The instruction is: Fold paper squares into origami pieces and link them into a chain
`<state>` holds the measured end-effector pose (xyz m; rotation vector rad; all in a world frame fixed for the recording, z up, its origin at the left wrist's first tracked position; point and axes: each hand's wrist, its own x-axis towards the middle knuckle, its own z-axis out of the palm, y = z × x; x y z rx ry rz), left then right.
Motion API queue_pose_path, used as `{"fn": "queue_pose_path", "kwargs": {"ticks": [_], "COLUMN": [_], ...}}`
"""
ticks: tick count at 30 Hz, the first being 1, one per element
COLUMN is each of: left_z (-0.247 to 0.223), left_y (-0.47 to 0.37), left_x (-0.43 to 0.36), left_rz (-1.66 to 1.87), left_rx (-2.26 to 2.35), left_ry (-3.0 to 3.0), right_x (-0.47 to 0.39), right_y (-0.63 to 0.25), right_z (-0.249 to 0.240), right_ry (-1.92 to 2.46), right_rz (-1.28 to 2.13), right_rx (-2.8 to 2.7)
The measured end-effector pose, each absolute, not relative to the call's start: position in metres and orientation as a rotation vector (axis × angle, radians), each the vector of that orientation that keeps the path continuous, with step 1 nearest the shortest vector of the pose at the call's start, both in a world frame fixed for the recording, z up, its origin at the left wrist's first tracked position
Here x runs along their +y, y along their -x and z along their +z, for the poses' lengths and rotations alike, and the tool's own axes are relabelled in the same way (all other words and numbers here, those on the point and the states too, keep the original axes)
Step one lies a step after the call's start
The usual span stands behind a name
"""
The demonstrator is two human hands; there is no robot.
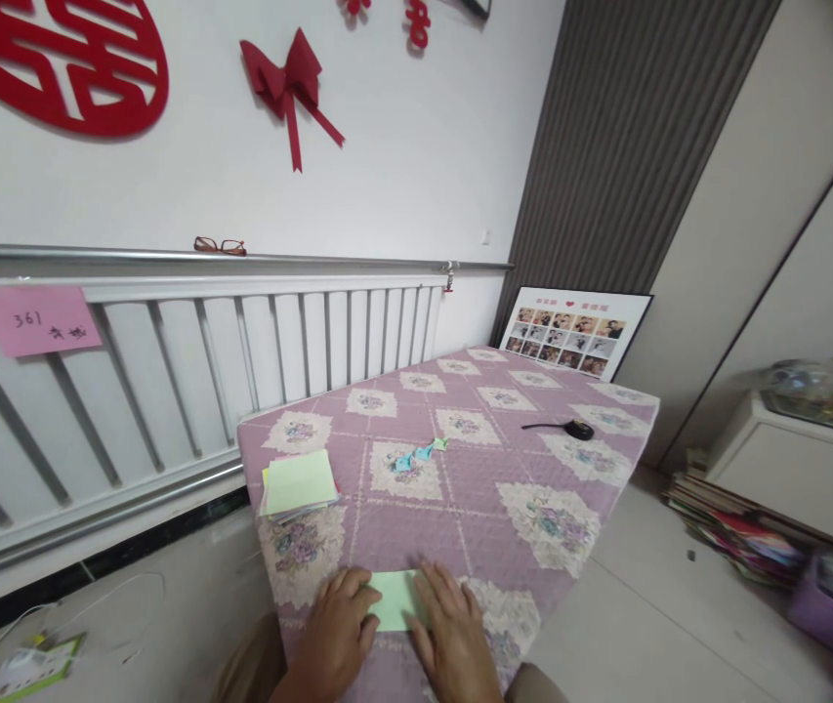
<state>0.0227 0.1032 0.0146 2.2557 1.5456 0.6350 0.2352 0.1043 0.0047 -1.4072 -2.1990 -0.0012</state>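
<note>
A light green sheet of paper [395, 600], a small rectangle that looks folded, lies near the front edge of the cloth-covered table [475, 478]. My left hand [339, 625] is at its left end, fingers curled together and thumb at the paper's edge. On the right end rests my right hand [452, 625], its fingers stretched out over the paper and its thumb apart near the lower edge. Farther up the table, three small folded paper pieces sit in a row: two blue ones [404, 463] [424, 452] and a green one [440, 444].
A stack of coloured paper squares [301, 483] lies at the table's left edge. A black object with a strap [578, 430] lies at the right. A photo board [569, 332] leans at the far end. The radiator [299, 342] borders the left side.
</note>
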Motion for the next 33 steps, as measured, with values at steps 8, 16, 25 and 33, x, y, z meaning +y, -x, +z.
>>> {"fn": "queue_pose_path", "kwargs": {"ticks": [8,16,25,33], "left_z": [0.012,0.014,0.018,0.017], "left_y": [-0.022,-0.024,-0.023,-0.021], "left_x": [0.105,0.105,0.105,0.105], "left_rz": [0.576,0.608,0.578,0.634], "left_rx": [1.578,1.572,1.583,1.550], "left_ry": [-2.253,-2.216,-2.177,-2.191], "right_x": [0.086,0.086,0.090,0.088], "right_y": [-0.211,-0.228,-0.268,-0.205], "right_z": [0.006,-0.015,-0.025,0.007], "right_ry": [1.329,1.519,1.692,1.496], "right_rz": [0.275,0.143,-0.095,0.103], "right_rx": [-2.435,-2.188,-1.851,-1.989]}}
